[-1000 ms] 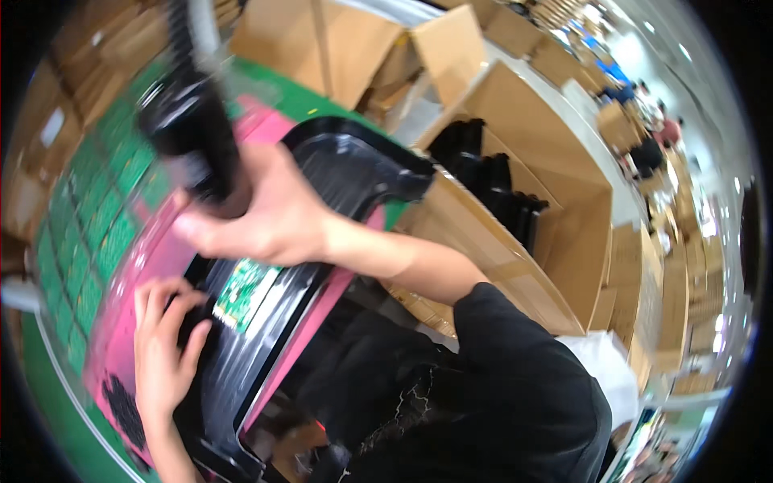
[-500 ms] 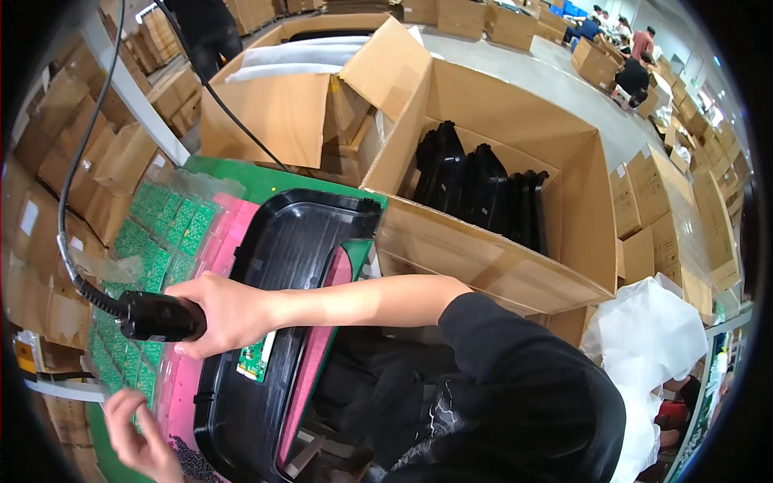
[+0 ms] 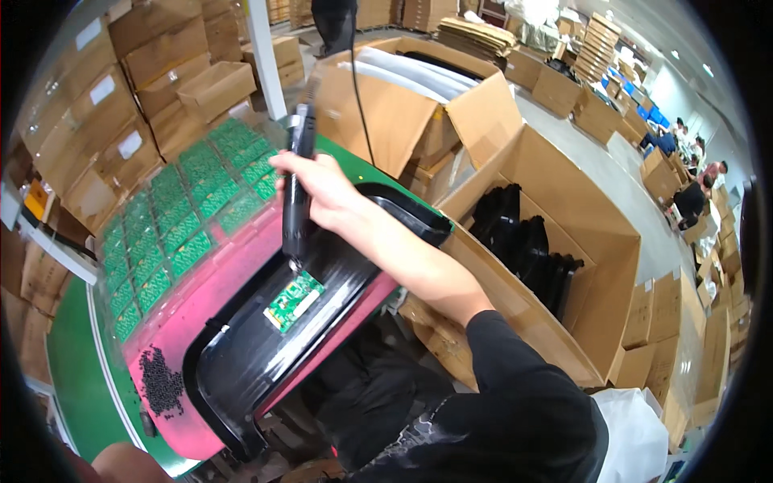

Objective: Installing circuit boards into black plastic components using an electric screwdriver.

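Note:
My right hand [image 3: 322,190] is closed around a black electric screwdriver [image 3: 296,208], held upright with its tip down at the upper edge of a small green circuit board [image 3: 291,299]. The board rests inside a long black plastic housing [image 3: 229,354] on a pink mat [image 3: 173,435]. Only a rounded bit of my left hand [image 3: 129,465] shows at the lower left rim, its fingers out of sight. Close to it, a pile of small black screws [image 3: 163,382] lies on the mat, with a short dark cylindrical piece [image 3: 148,423] beside them.
Clear trays of green circuit boards [image 3: 189,197] cover the far left of the green table [image 3: 76,362]. An open carton [image 3: 600,241] with black plastic parts [image 3: 527,245] stands to the right. Another carton [image 3: 378,113] holds white-wrapped pieces. A black cable [image 3: 360,113] hangs down behind the table.
The screwdriver has swung from lying sideways to upright, its tip now at the circuit board. My left hand has dropped toward the lower rim. The whole view has turned toward the left.

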Demonstrator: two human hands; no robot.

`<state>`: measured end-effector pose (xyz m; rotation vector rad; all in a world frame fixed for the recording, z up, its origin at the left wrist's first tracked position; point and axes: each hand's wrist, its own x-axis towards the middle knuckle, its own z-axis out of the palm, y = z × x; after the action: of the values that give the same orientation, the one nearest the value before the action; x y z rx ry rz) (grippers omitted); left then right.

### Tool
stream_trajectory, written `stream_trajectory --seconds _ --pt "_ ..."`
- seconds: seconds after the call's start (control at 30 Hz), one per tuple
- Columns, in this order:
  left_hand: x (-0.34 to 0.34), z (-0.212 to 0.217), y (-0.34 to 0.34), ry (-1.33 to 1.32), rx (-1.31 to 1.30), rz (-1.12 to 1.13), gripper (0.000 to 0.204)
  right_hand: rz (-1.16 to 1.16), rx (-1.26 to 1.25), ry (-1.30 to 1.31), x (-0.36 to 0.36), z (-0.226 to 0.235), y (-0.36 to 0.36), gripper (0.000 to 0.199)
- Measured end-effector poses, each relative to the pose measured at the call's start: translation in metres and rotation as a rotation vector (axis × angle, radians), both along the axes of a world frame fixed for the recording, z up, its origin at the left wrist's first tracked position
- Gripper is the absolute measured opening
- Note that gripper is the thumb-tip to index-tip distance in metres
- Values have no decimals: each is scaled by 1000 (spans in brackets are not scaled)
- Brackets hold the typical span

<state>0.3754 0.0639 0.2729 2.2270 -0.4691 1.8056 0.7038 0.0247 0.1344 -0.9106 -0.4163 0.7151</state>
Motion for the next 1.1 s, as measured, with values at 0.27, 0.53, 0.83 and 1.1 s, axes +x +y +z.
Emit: stream_trajectory --seconds 0.27,0.53,0.83,1.1 --pt "16 51 22 -191 261 20 23 139 105 75 41 -22 -14 28" --pt "-1 51 6 -549 365 302 28 -66 -71 -52 19 -26 -67 57" --pt "7 -17 -4 -272 95 287 33 -610 -84 -529 106 -46 -123 48" --pt "23 -67 31 822 -198 464 49 -1132 -994 -976 220 -153 -348 55"
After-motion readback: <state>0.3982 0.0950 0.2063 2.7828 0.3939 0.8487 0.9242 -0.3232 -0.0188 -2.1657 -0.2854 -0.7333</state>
